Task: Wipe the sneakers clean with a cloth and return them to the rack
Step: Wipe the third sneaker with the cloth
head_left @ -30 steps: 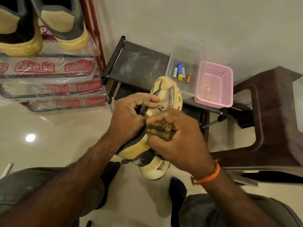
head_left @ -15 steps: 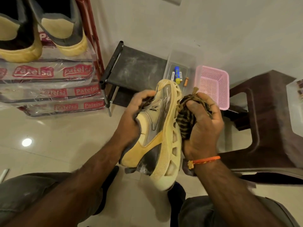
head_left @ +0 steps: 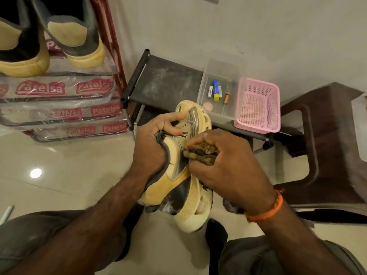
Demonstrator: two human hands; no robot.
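A yellow and grey sneaker (head_left: pixel 183 187) is held up in front of me, its toe pointing away and its thick cream sole to the right. My left hand (head_left: pixel 153 143) grips it at the collar, fingers curled into the opening. My right hand (head_left: pixel 224 161) holds a bunched brown striped cloth (head_left: pixel 200 152) and presses it against the sneaker's side. Another pair of yellow and dark sneakers (head_left: pixel 75 34) stands on the red rack (head_left: pixel 113 54) at the top left, whose shelves are wrapped in plastic.
A low black shelf (head_left: pixel 168 84) stands by the wall with a clear box (head_left: pixel 220 94) of batteries and small items and a pink basket (head_left: pixel 258 106) on it. A brown plastic stool (head_left: pixel 327 145) is at the right. My knees frame the tiled floor below.
My right hand has brought the cloth from the sole side back onto the sneaker's side panel. The sneaker has turned slightly in my left hand.
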